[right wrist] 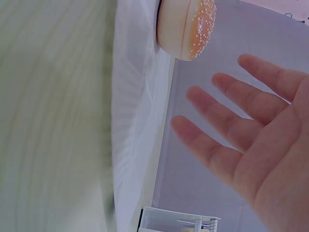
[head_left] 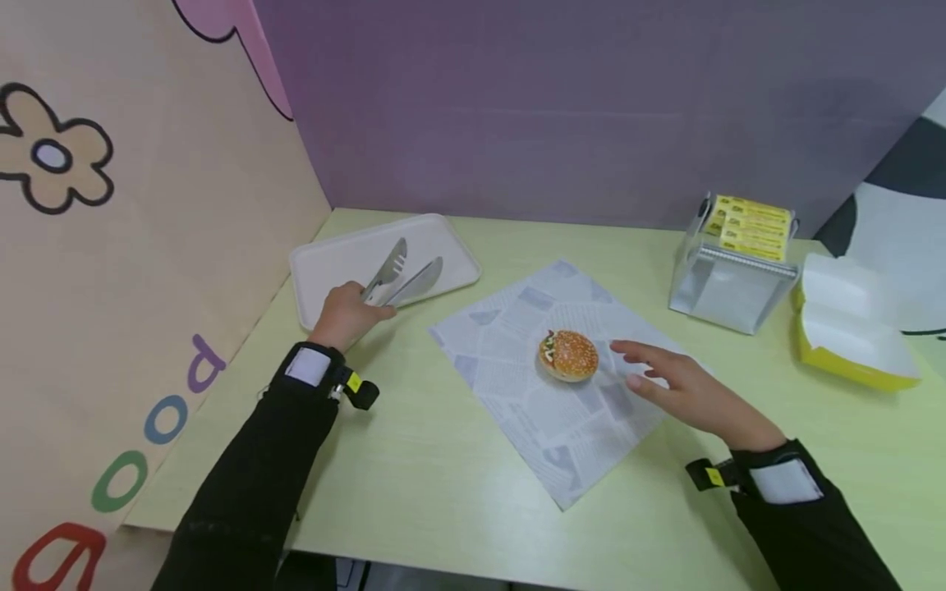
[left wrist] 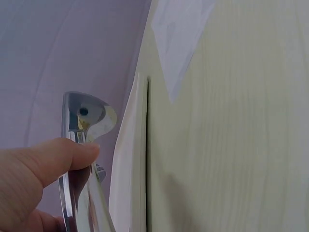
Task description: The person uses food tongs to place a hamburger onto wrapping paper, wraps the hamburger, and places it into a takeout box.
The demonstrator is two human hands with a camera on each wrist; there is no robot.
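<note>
Metal food tongs point(head_left: 421, 281) are gripped in my left hand point(head_left: 347, 316), their two arms spread apart over a white tray point(head_left: 321, 267) at the back left. The left wrist view shows my thumb pressed against the shiny handle of the tongs point(left wrist: 71, 108). On a newsprint-patterned paper sheet point(head_left: 510, 320), laid like a diamond, sits a small sesame-bun burger point(head_left: 576, 355) with its filling showing on the left side. My right hand point(head_left: 683, 390) hovers just right of the burger, fingers extended and spread, holding nothing. The right wrist view has the burger point(right wrist: 186, 29) beyond the fingertips.
A metal holder point(head_left: 727, 287) with yellow packets point(head_left: 750, 226) stands at the back right. Beside it lies an unfolded yellow-and-white burger box point(head_left: 857, 365). A purple partition point(head_left: 517, 115) borders the table's back and a decorated wall point(head_left: 185, 180) its left side.
</note>
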